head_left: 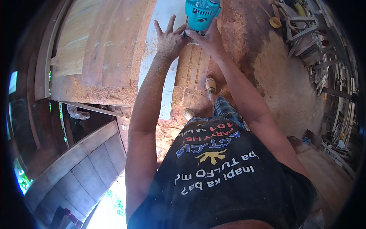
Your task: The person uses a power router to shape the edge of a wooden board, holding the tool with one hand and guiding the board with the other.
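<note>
"How are the hands held?"
"The left hand (170, 41) is splayed, touching the teal power tool (199, 17); the tool is gripped by the right hand (210, 40)."
"Where is it placed?"
"By the right edge of the white board (167, 89)."

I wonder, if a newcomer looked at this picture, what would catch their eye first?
Probably the bright teal power tool at the top edge, with the left hand, its fingers spread, and the right hand at its near end. Next might come the long whitish board passing under the left forearm, then the black printed shirt filling the lower middle.
</note>
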### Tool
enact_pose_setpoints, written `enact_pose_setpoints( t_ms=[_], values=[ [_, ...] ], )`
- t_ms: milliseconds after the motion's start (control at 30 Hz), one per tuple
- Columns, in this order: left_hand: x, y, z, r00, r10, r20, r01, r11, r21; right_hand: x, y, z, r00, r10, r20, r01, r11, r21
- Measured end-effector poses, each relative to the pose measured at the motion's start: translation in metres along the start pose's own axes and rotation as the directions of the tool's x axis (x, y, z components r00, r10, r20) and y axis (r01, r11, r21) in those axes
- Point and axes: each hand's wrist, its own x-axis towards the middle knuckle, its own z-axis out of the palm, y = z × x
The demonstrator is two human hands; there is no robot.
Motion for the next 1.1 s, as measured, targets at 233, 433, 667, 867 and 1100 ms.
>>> enact_pose_setpoints(
  t_ms=[233, 433, 667, 867, 1100],
  values=[
    [0.009, -0.004, 0.006, 0.999, 0.026, -0.038, -0.026, 1.0, -0.004, 0.011, 0.003, -0.001, 1.0, -0.022, 0.006, 0.022, 0.999, -0.036],
    [0.02, -0.003, 0.008, 0.999, 0.021, -0.04, -0.02, 1.0, 0.022, 0.022, 0.01, -0.004, 0.999, -0.043, 0.004, 0.043, 0.999, -0.012],
    [0.028, -0.009, 0.014, 0.998, 0.041, -0.052, -0.042, 0.999, -0.028, 0.029, -0.001, -0.008, 0.998, -0.036, 0.043, 0.039, 0.998, -0.056],
    [0.037, -0.008, 0.01, 0.999, 0.012, 0.036, -0.014, 0.998, 0.056, 0.035, -0.007, -0.011, 0.997, -0.064, 0.046, 0.065, 0.998, -0.018],
    [0.046, -0.008, 0.01, 0.999, 0.012, 0.033, -0.013, 0.999, 0.035, 0.043, -0.002, -0.011, 0.996, -0.067, 0.063, 0.059, 0.992, 0.114]
  ],
)
